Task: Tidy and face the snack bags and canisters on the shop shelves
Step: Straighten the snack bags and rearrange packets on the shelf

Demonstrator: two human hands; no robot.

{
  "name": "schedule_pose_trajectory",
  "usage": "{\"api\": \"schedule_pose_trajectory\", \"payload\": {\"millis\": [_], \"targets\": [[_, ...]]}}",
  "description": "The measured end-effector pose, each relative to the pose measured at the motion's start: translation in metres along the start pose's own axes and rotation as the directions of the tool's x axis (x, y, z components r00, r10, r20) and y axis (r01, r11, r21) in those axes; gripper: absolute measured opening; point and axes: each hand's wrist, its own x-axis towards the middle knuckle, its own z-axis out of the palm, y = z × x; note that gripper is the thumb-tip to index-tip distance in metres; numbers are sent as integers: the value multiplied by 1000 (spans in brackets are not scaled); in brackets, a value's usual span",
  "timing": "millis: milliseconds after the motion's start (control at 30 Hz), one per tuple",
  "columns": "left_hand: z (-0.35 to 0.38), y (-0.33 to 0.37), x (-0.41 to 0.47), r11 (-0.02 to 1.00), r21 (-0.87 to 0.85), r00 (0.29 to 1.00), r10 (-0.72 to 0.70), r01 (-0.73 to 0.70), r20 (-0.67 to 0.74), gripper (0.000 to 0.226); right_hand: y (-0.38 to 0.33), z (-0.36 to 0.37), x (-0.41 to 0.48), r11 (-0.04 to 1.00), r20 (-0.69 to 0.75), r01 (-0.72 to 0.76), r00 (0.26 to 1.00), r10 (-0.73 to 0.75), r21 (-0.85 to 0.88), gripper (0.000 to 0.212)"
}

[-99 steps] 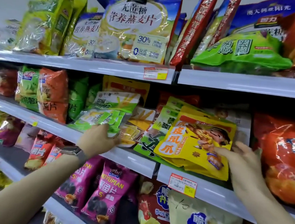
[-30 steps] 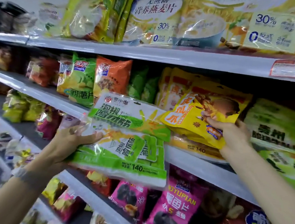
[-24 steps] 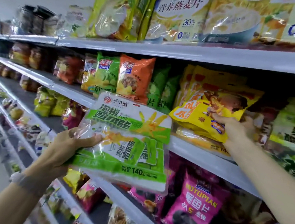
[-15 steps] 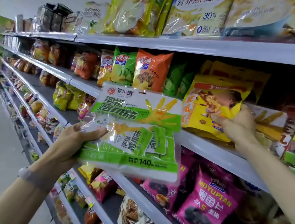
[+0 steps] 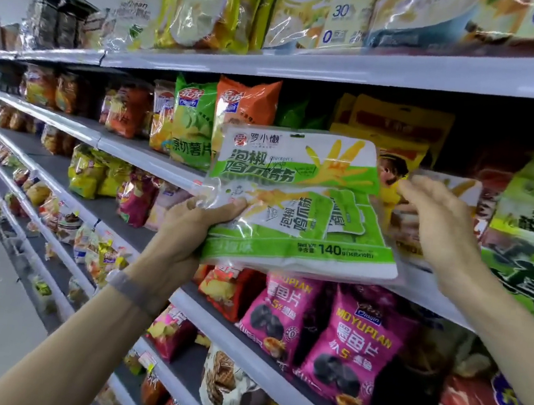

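Since half a second ago the green-and-white chicken-feet bag (image 5: 295, 202) has risen and shifted right, so it now covers part of the yellow snack bag (image 5: 395, 170). It hangs in the air, face out, in front of the middle shelf (image 5: 150, 162), while the yellow bag stands on that shelf behind it. The left hand (image 5: 189, 227) grips its lower left corner, thumb pressed on the front. The right hand (image 5: 439, 228) reaches to the yellow bag's right, fingers curved at the top edge of a white pack (image 5: 460, 187); whether they pinch it I cannot tell.
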Motion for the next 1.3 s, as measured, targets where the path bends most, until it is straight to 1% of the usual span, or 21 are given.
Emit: {"api": "schedule_pose_trajectory", "payload": {"millis": [33,100,133,200,233,267,300,367,400,433,500,567,633,700,767,833,900,967,1133,1233,1300], "targets": [[15,-2,4,1000,-15,1000,-10,10,20,53,-5,-9,-8,1000,60,-22,998,21,16,45],[49,-8,9,998,-40,996,-37,40,82,55,-4,-30,-19,996,136,-71,988,78,-55,65],[67,-12,11,998,-38,992,-54,58,113,53,0,-43,-21,992,155,-92,982,104,-84,63],[100,-20,15,996,-17,983,-82,86,164,41,3,-73,-26,988,160,-98,980,117,-118,34],[117,-24,16,995,-7,975,-95,99,200,38,2,-88,-30,988,142,-115,981,129,-102,34],[132,-29,19,993,1,963,-111,115,247,38,7,-108,-29,989,105,-120,986,128,-85,40],[148,-35,22,991,11,947,-131,134,294,39,7,-125,-32,990,59,-124,990,128,-64,55],[179,-43,22,988,61,921,-156,144,356,32,7,-155,-36,989,-54,-145,988,143,-26,102],[192,-47,21,987,99,909,-158,130,385,25,10,-171,-38,989,-116,-147,983,145,-4,119],[207,-50,20,985,129,889,-161,116,428,18,11,-186,-42,987,-182,-158,971,156,3,126],[234,-57,14,982,165,826,-169,94,538,13,15,-216,-48,986,-269,-167,950,157,-15,119],[259,-66,11,974,225,792,-155,22,591,22,19,-241,-53,983,-343,-170,930,134,-75,104],[282,-76,12,934,324,791,-84,-148,606,31,29,-265,-56,969,-417,-191,902,111,-155,95],[302,-86,12,867,403,769,-36,-294,638,35,37,-281,-59,945,-466,-210,882,72,-251,92],[317,-95,16,804,455,760,-6,-383,650,36,40,-291,-61,904,-491,-237,871,35,-357,91],[324,-102,18,763,469,747,26,-444,665,35,37,-297,-62,852,-505,-247,863,-23,-461,90],[327,-103,19,692,505,728,43,-516,685,31,30,-301,-63,808,-500,-262,865,-46,-527,88],[325,-102,21,639,538,713,24,-549,700,30,28,-305,-64,770,-478,-299,878,-9,-564,88],[317,-93,18,494,621,698,-38,-609,715,40,25,-308,-84,635,-393,-394,907,151,-665,89],[313,-92,14,421,629,690,-12,-653,724,43,25,-299,-98,558,-403,-412,903,147,-720,76],[307,-95,10,354,626,679,33,-695,734,40,29,-289,-105,496,-402,-398,910,105,-772,70]]}}
